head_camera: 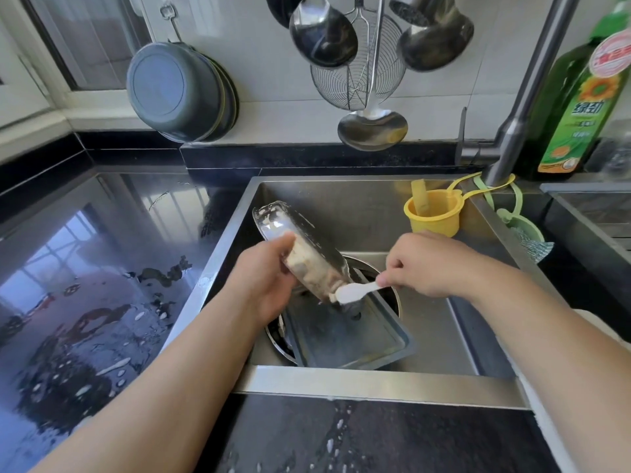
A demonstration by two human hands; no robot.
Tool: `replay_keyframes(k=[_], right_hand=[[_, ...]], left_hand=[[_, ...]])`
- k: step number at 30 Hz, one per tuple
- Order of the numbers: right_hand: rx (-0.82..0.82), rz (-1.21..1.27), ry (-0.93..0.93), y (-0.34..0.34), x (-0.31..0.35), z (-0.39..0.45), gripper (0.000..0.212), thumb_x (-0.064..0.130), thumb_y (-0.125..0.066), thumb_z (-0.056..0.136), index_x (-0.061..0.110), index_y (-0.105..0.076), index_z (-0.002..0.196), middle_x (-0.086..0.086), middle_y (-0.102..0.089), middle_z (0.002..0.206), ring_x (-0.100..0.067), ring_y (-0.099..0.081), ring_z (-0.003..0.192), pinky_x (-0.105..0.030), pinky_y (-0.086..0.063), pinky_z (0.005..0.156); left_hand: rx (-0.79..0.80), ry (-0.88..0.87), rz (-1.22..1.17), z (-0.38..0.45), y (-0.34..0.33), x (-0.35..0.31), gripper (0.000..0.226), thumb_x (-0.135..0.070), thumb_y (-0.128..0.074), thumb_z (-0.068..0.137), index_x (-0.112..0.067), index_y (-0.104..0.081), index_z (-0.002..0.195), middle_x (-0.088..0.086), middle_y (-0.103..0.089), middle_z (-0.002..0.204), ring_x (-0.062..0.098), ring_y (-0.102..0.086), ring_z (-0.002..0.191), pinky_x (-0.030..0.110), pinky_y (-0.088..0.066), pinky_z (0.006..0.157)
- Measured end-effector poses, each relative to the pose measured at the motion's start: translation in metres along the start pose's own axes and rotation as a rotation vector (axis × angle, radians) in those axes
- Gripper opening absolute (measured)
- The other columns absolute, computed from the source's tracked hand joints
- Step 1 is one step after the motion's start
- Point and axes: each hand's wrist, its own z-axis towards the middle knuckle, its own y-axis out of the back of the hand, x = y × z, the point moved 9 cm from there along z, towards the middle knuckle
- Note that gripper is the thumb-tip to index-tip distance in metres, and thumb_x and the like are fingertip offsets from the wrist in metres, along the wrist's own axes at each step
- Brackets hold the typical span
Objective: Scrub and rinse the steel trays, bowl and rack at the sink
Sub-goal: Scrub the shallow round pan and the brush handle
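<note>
While residue coats its tilted inner face, the steel tray is gripped over the sink by the left hand; the right hand pinches a white spoon at the tray's near end.

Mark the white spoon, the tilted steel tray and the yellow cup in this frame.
white spoon point(355, 292): head view, on its bowl end.
tilted steel tray point(300, 230): head view, on its upper side wall.
yellow cup point(435, 220): head view, on its front outer wall.
</note>
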Motion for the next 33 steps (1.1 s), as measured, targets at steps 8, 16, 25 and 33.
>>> replay_keyframes(k=[8, 16, 25, 33], right_hand=[[-0.268, 0.206, 0.162, 0.019, 0.032, 0.012, 0.047, 0.052, -0.066, 0.093, 0.016, -0.068, 0.063, -0.001, -0.059, 0.056, -0.021, -0.056, 0.06, -0.041, -0.052, 0.063], [-0.062, 0.098, 0.101, 0.004, 0.011, 0.006, 0.048, 0.054, -0.071, 0.089, 0.014, -0.068, 0.062, -0.002, -0.053, 0.052, -0.013, -0.043, 0.053, -0.033, -0.039, 0.055], [-0.043, 0.125, 0.08, 0.002, 0.008, 0.012, 0.043, 0.052, -0.074, 0.087, 0.018, -0.07, 0.061, 0.003, -0.051, 0.048, -0.013, -0.044, 0.052, -0.034, -0.042, 0.055], [-0.201, 0.226, 0.159, 0.019, 0.024, 0.012, 0.045, 0.05, -0.071, 0.09, 0.016, -0.069, 0.06, -0.005, -0.056, 0.054, -0.017, -0.045, 0.053, -0.035, -0.041, 0.053]], left_hand=[[0.015, 0.019, 0.185, -0.003, -0.01, 0.009, 0.034, -0.026, -0.04, 0.113, 0.002, -0.06, 0.117, 0.018, -0.078, 0.094, 0.034, -0.078, 0.087, 0.055, -0.063, 0.075], [-0.092, -0.108, 0.148, 0.001, 0.006, -0.009, 0.031, -0.032, -0.05, 0.11, -0.007, -0.068, 0.11, 0.011, -0.075, 0.1, 0.022, -0.077, 0.082, 0.044, -0.064, 0.071], [-0.074, -0.163, 0.068, -0.001, 0.006, -0.014, 0.019, -0.007, -0.052, 0.104, 0.001, -0.068, 0.108, 0.015, -0.072, 0.097, 0.026, -0.07, 0.09, 0.047, -0.063, 0.082], [-0.08, -0.15, 0.086, -0.005, 0.003, -0.015, 0.016, -0.008, -0.054, 0.105, -0.003, -0.067, 0.098, 0.019, -0.071, 0.097, 0.036, -0.071, 0.096, 0.051, -0.065, 0.079]])
